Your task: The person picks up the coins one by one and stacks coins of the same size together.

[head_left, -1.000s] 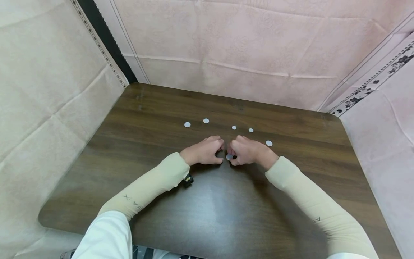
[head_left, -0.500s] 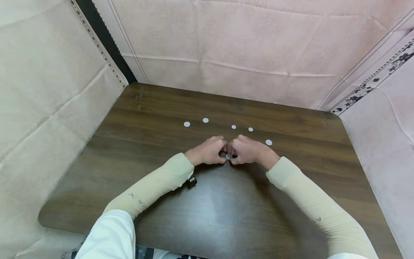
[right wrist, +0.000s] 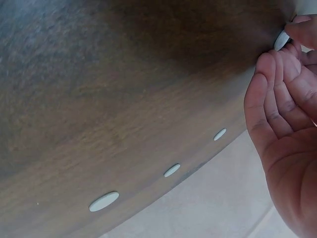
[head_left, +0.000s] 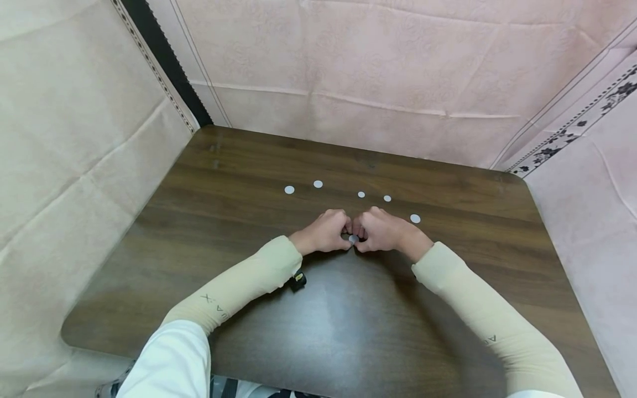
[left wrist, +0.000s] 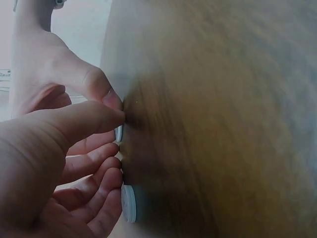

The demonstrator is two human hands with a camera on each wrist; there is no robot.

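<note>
A: What is seen, starting from the left?

B: On the far part of the brown table [head_left: 149, 276], a leftmost disc [head_left: 290, 189] and a second disc [head_left: 318, 184], both white, are laid flat and apart.

A: And next?

B: By the left hand [head_left: 325, 231], the middle disc [head_left: 353, 239] is half ringed: the thumb is set on its near side, the fingers are bunched together and curled on its far side.

A: Where exactly is that disc held?

B: Between the two hands, low at the tabletop. Whether it is lifted at all cannot be told, nor how hard it is squeezed.

A: How is it likely to handle?

B: It is judged light and stiff, smooth enough to be skidded by a careless push, and not easily broken. It is best taken by its thin rim, near and far edges together, with fingertips kept low; on its face, little grip is to be expected.

A: What is found further right?

B: A smaller disc [head_left: 361, 194] and another small disc [head_left: 387, 198] are set beyond the right hand [head_left: 382, 228], whose fingers are pressed together and, with its thumb, curled round the middle disc. Beside the right wrist, a rightmost disc [head_left: 415, 219] is left lying flat.
</note>
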